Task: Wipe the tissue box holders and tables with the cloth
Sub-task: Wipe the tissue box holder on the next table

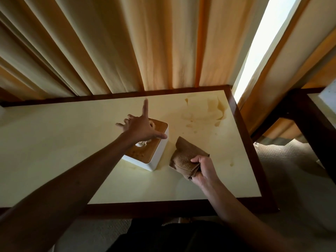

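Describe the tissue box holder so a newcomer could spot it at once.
Start at the cream table with the dark wooden border, in front of the curtains. Near its middle, under the spread left hand, stands the tissue box holder: a white box with a wooden lid and a tissue poking out, the table's only boxy thing.

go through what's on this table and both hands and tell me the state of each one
Tissue box holder: upright, wooden lid on, tissue poking out.
Cloth: folded, held just above or on the table.
Table: stained at far right.
Left hand: open, fingers spread over holder.
Right hand: grips cloth.
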### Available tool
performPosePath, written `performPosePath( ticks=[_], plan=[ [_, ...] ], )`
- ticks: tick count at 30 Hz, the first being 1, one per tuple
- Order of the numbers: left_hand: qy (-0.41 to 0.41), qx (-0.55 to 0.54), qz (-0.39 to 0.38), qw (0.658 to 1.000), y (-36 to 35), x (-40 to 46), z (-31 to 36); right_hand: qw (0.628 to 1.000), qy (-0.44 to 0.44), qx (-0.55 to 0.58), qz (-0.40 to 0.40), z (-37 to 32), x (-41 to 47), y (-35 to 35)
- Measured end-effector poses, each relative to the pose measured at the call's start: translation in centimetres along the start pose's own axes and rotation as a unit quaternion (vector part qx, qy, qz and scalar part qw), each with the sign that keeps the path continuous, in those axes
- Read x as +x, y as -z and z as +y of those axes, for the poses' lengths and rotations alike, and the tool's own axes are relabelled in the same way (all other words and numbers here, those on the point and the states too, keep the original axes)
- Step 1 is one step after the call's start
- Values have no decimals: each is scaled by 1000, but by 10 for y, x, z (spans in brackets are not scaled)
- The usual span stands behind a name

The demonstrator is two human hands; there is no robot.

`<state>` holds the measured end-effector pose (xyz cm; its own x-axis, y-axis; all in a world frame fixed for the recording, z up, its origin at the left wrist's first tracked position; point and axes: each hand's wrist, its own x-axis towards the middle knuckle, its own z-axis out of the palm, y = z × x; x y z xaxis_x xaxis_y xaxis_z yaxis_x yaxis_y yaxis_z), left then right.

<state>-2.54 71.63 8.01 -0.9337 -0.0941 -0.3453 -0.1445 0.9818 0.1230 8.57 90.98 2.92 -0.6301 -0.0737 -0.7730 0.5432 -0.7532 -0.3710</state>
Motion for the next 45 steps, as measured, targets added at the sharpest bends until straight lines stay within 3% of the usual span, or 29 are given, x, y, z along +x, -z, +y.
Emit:
performPosePath(
  ticks=[10,14,19,25,29,32,38,45],
  plan=[
    [-60,62,-27,996,7,-4,10,1000,7,26,1,-7,13,-3],
    [-139,94,-42,985,10,2,-1,997,6,75,-29,-9,23,-6],
    [-273,161,-98,944,22,9,-26,994,13,102,-31,-8,35,-10],
    [-243,199,-108,943,28,13,-34,989,43,143,-14,-8,39,-28],
    [-240,226,-109,938,30,16,-29,993,94,65,-38,-1,46,-54],
    [-260,199,-95,940,28,18,-32,986,139,-60,-75,9,53,-82],
    [-297,124,-53,945,21,21,-43,920,205,-305,-136,33,97,-98],
    [-298,132,-47,944,17,27,-45,887,280,-317,-185,56,51,-79]
  ],
)
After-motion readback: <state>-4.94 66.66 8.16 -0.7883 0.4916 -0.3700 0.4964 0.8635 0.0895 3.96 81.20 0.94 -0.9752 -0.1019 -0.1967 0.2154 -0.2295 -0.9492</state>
